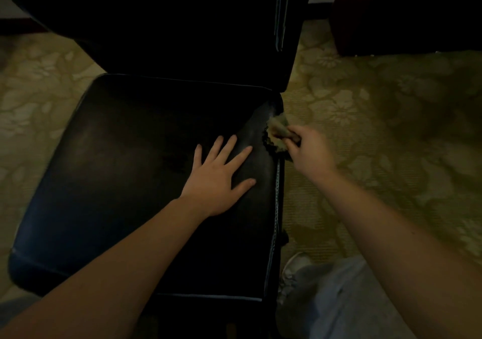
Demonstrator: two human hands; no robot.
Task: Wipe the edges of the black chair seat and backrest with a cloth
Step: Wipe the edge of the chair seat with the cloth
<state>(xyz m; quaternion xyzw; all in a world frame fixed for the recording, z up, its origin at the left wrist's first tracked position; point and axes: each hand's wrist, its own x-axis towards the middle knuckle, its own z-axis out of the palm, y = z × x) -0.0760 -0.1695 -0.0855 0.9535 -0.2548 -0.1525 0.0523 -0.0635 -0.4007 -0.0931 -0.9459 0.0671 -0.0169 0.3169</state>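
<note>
One black chair, seen from above, comprised one seat [117,182] and, at its far side, one upright backrest [169,25]. Two bare hands were in view. The left hand [216,179] lay flat on the right half of the seat, five fingers straight and spread, grasping nothing. The right hand [310,150] was clenched around one yellowish cloth [276,135], which touched the seat's right edge near its far corner. One patterned carpet [391,129] surrounded the chair; one pale shoe [294,265] stood beside the seat's near right corner.
</note>
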